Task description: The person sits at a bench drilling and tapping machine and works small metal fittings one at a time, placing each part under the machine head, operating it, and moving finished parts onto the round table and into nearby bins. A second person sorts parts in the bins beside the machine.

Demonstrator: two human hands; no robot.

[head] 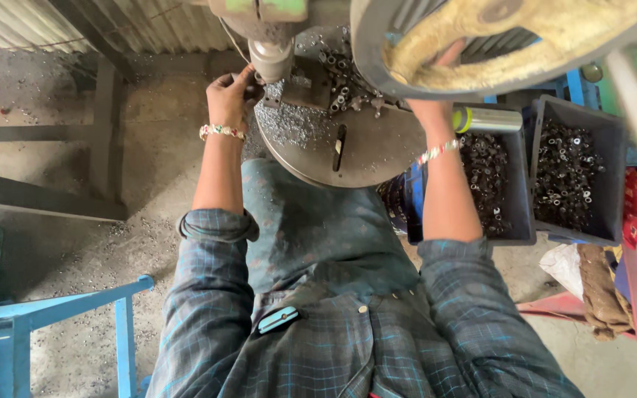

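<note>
The left hand (230,94) had its fingers pinched on a small metal piece under the press ram (271,57), above the round table (377,151). The right hand (436,70) gripped the padded handwheel (510,37).

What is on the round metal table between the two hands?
In the head view, a heap of metal shavings, small metal rings and a dark flat tool.

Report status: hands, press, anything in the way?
Left hand pinched at the press ram, what it holds hidden. Right hand on the handwheel. Loose metal parts heaped on the round table, beside the ram.
</note>
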